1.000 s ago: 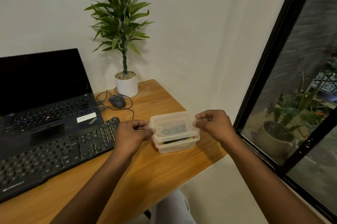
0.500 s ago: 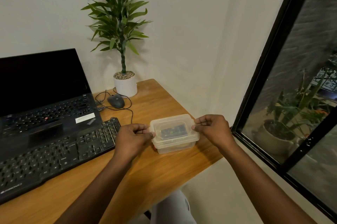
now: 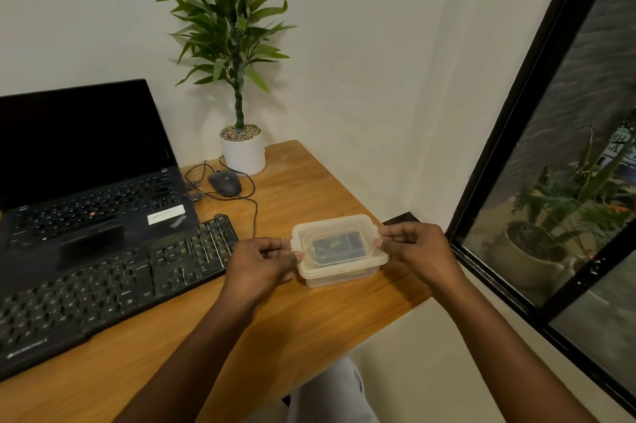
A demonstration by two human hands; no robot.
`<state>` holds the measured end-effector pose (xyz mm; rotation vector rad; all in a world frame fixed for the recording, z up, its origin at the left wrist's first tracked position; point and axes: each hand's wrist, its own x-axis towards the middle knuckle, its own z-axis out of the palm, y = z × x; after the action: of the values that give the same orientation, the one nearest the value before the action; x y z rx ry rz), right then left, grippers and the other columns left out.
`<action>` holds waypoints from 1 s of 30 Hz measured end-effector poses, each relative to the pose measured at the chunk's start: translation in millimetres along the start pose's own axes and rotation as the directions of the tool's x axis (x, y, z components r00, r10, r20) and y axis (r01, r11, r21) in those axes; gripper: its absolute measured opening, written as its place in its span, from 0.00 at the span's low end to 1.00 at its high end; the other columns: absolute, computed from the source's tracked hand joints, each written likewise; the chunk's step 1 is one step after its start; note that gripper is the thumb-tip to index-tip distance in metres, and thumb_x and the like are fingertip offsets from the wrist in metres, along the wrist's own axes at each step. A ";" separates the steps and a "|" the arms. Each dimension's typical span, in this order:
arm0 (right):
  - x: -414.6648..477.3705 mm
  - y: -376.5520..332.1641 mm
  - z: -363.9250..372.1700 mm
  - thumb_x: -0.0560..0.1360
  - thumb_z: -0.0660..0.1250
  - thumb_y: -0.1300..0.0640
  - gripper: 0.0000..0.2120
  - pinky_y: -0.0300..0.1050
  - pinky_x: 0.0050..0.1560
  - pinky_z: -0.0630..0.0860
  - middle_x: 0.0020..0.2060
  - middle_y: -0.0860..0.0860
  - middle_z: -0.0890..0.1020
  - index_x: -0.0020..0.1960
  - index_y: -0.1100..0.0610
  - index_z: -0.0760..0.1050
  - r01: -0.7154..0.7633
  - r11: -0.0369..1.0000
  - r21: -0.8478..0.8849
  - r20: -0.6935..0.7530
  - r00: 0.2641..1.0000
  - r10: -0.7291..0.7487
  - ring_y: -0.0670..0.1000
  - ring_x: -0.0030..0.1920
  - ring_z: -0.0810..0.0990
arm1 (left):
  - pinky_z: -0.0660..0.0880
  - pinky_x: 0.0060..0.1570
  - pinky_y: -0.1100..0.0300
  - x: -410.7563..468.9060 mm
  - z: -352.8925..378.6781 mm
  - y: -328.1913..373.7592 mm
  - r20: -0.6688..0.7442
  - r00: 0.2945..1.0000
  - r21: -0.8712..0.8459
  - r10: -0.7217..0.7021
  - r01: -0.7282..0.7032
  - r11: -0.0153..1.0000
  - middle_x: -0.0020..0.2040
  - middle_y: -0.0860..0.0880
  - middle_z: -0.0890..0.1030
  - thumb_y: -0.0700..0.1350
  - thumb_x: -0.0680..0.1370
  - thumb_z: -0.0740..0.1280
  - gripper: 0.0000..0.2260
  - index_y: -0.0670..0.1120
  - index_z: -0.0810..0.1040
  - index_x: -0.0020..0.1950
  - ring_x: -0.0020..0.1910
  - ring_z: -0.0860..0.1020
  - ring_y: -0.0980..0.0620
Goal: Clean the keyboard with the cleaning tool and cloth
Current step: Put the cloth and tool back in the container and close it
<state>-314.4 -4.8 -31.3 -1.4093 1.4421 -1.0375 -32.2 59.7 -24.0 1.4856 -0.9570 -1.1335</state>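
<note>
A small clear plastic box with its lid on (image 3: 339, 250) stands on the wooden desk (image 3: 309, 319), right of the black keyboard (image 3: 113, 281). Dark items show dimly through the lid; what they are I cannot tell. My left hand (image 3: 261, 262) pinches the lid's left tab. My right hand (image 3: 413, 247) pinches the lid's right tab. No cloth is in sight.
An open black laptop (image 3: 86, 181) sits behind the keyboard. A wired mouse (image 3: 224, 182) and a potted plant (image 3: 242, 150) stand at the back. The desk's right edge is just past the box, with a black-framed window (image 3: 516, 113) beyond.
The lid was held slightly above the box a second ago; now it sits down on the box. Both hands stayed on its two ends.
</note>
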 end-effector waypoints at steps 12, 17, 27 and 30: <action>8.4 -7.9 -13.0 0.76 0.79 0.55 0.18 0.55 0.57 0.87 0.53 0.58 0.90 0.64 0.59 0.83 -0.313 0.938 0.148 0.293 0.920 0.261 0.62 0.59 0.88 | 0.86 0.47 0.54 9.5 -7.1 3.1 0.231 0.949 -0.046 -0.214 0.231 0.972 0.50 0.37 0.87 0.40 0.79 0.74 0.11 0.38 0.82 0.60 0.44 0.85 0.45; 10.4 -9.3 -13.1 0.76 0.78 0.55 0.19 0.52 0.57 0.86 0.55 0.59 0.89 0.64 0.60 0.83 -0.386 0.907 0.166 0.340 0.886 0.315 0.62 0.63 0.86 | 0.85 0.52 0.48 13.5 -7.4 4.1 0.233 0.939 -0.061 -0.252 0.273 0.960 0.54 0.35 0.86 0.38 0.79 0.73 0.11 0.39 0.81 0.61 0.46 0.84 0.44; 11.4 -16.9 -9.9 0.77 0.78 0.60 0.15 0.46 0.51 0.85 0.54 0.59 0.89 0.61 0.63 0.84 -0.406 0.895 0.186 0.314 0.887 0.338 0.57 0.54 0.88 | 0.86 0.45 0.56 12.7 -1.7 5.8 0.125 0.982 -0.003 -0.140 0.142 0.990 0.48 0.38 0.87 0.35 0.77 0.75 0.06 0.37 0.85 0.54 0.43 0.86 0.45; 11.1 -17.9 -9.4 0.76 0.78 0.60 0.11 0.51 0.55 0.85 0.52 0.60 0.89 0.57 0.64 0.86 -0.383 0.913 0.139 0.275 0.901 0.336 0.57 0.52 0.86 | 0.85 0.42 0.57 9.8 -1.4 6.7 0.083 0.994 0.058 -0.066 0.062 0.996 0.45 0.37 0.87 0.35 0.76 0.76 0.04 0.37 0.86 0.51 0.41 0.86 0.45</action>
<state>-318.1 -16.3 -11.6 -1.0393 1.3189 -0.7127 -28.5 49.4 -19.1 1.5318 -1.0124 -1.2338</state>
